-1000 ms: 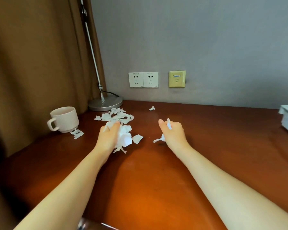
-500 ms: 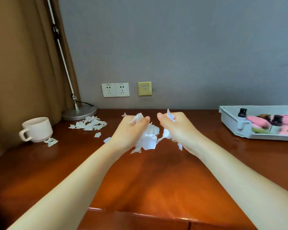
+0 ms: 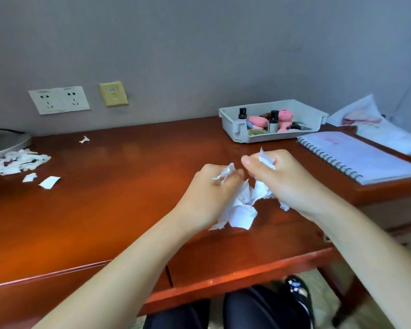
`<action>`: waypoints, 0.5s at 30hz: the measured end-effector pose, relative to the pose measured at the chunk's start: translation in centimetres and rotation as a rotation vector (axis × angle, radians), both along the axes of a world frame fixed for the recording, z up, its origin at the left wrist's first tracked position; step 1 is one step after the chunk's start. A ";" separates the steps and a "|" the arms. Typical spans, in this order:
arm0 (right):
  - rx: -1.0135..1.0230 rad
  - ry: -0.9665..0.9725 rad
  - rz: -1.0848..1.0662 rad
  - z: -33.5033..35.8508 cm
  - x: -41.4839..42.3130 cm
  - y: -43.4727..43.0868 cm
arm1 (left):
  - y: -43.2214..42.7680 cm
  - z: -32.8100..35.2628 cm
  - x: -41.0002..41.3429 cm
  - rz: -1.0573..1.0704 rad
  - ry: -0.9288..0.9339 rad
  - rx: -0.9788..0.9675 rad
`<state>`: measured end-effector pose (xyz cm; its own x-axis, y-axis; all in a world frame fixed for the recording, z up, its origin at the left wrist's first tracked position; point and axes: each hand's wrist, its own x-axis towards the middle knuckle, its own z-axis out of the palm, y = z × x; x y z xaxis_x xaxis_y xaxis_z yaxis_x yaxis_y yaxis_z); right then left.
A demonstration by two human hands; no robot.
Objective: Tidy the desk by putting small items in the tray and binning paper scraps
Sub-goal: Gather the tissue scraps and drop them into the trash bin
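Note:
My left hand (image 3: 208, 188) grips a bunch of white paper scraps (image 3: 240, 210) above the wooden desk (image 3: 119, 200), the scraps hanging below the fist. Close beside it, my right hand (image 3: 287, 179) holds more white scraps (image 3: 266, 160) in its curled fingers. A heap of torn paper (image 3: 17, 161) lies at the far left, with two loose scraps (image 3: 49, 182) near it and a single scrap (image 3: 84, 139) by the wall. The grey tray (image 3: 237, 128) at the back right holds small bottles and pink items.
A spiral notebook (image 3: 358, 155) lies right of my hands, with white cloth or papers (image 3: 375, 124) behind it. A lamp base (image 3: 5, 144) sits at the far left. Wall sockets (image 3: 58, 99) are above the desk. The desk's front edge and my legs show below.
Both hands lifted the scraps off the desk and carried them right, toward the near edge. The view swung right: the cup left the frame, the tray and notebook came in.

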<state>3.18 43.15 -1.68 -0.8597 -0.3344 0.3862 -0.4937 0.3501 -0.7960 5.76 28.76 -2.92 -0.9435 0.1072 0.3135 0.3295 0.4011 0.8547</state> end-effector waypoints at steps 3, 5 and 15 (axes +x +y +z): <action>-0.014 -0.061 -0.115 -2.2 0.8 4.1 | 3.9 -1.6 0.3 -0.095 0.002 -0.002; -0.038 -0.119 -0.177 -3.8 1.4 6.6 | 6.2 -3.1 0.3 -0.152 0.005 0.007; -0.227 -0.363 -0.495 -12.5 5.3 16.7 | 17.9 -11.6 0.1 -0.400 -0.165 -0.037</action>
<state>8.45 59.89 -14.19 -0.9802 0.1899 0.0565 -0.0031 0.2703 -0.9628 5.82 46.66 -14.54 -0.8623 0.4832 0.1514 0.3257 0.3005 0.8965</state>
